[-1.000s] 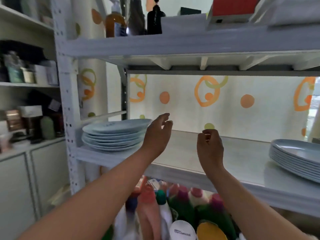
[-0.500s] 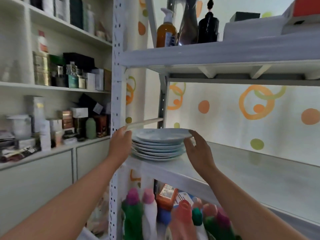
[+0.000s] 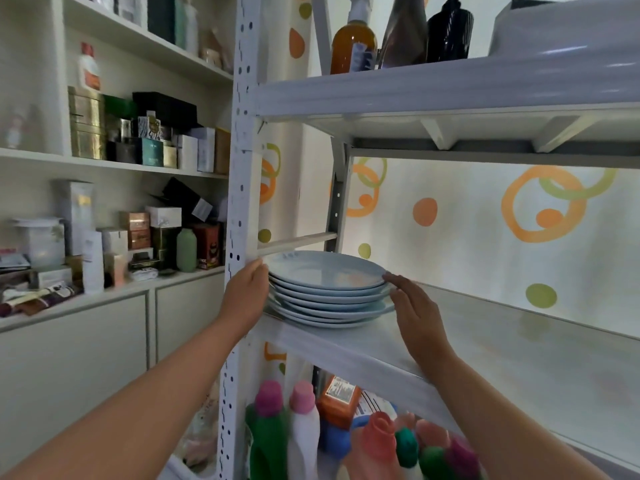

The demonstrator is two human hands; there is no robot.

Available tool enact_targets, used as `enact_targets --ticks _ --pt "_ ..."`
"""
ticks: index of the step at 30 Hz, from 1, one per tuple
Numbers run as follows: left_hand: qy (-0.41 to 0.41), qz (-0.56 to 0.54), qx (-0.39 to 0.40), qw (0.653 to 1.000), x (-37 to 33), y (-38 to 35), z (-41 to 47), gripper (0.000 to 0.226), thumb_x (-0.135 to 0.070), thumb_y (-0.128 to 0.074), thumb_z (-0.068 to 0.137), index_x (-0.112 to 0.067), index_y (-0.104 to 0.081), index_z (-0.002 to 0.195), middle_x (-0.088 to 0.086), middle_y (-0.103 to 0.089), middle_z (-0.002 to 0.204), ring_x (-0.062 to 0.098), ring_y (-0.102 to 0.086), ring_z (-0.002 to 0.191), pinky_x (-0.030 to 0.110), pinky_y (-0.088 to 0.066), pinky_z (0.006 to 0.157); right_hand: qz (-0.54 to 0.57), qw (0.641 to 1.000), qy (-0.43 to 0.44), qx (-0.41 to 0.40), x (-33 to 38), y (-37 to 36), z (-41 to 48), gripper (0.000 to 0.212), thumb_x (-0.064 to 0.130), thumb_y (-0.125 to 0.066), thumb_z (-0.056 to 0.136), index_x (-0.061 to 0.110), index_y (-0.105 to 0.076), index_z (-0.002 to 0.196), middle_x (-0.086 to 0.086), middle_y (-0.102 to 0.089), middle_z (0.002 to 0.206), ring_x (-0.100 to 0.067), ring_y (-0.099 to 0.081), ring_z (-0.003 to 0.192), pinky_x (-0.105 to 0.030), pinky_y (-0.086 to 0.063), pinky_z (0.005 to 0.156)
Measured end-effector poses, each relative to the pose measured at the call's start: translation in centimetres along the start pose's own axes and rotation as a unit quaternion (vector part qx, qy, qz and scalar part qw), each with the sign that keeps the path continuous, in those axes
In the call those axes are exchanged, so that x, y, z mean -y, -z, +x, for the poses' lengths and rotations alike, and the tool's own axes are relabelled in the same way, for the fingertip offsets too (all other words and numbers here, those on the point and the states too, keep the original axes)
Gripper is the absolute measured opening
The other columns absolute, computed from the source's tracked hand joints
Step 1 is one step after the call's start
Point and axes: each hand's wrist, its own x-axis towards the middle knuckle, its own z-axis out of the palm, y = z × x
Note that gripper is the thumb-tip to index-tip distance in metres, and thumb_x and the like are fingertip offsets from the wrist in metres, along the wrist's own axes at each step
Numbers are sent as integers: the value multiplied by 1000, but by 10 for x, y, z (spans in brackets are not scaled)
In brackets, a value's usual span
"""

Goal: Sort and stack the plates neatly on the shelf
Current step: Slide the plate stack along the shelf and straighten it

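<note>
1. The plates [image 3: 327, 289] sit stacked at the left end of the shelf [image 3: 467, 337], centre of the frame.
2. Your left hand [image 3: 246, 292] lies open against the stack's left rim, squeezed beside the post [image 3: 242, 168].
3. Your right hand [image 3: 414, 311] lies open, fingers touching the right rim.
4. The rail [image 3: 294, 241] runs just above the plates.
5. Bottles [image 3: 301, 431] crowd the level below.

home storeroom — metal shelf rack [image 3: 242, 140] | detergent bottles [image 3: 301, 431] | stacked boxes [image 3: 152, 143]
</note>
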Motion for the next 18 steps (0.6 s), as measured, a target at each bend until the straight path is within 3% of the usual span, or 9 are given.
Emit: enact_targets --ticks 2,7,12,18 --pt "-10 0 -1 1000 4 2 3 38 -29 -26 98 -9 -59 100 8 -64 101 21 -56 92 35 -43 79 23 1000 -13 -6 -4 2 2 30 14 -40 98 18 -61 120 2 -60 123 -14 -52 116 -26 -36 101" --pt "-7 -16 -6 1000 4 -1 5 38 -30 -25 98 -19 -61 102 0 -62 104 18 -54 98 34 -40 84 22 998 -62 -19 -5 8 7 35 24 -38 99 16 -53 129 -4 -56 134 -21 -48 122 -28 -33 99" --pt "15 -18 -13 1000 0 -9 1 37 -29 -26 98 -10 -57 97 -2 -56 89 19 -49 91 32 -34 78 21 998 -57 5 -5 6 6 35 24 -36 100 17 -53 130 -3 -55 135 -16 -49 118 -25 -32 98" --pt "25 -9 -2 1000 2 -16 1 43 -32 -27 98 -4 -61 104 0 -55 96 15 -47 87 31 -33 74 66 996 -61 2 -1 7 4 34 22 -35 100 21 -53 128 4 -57 127 -12 -49 112 -24 -34 94"
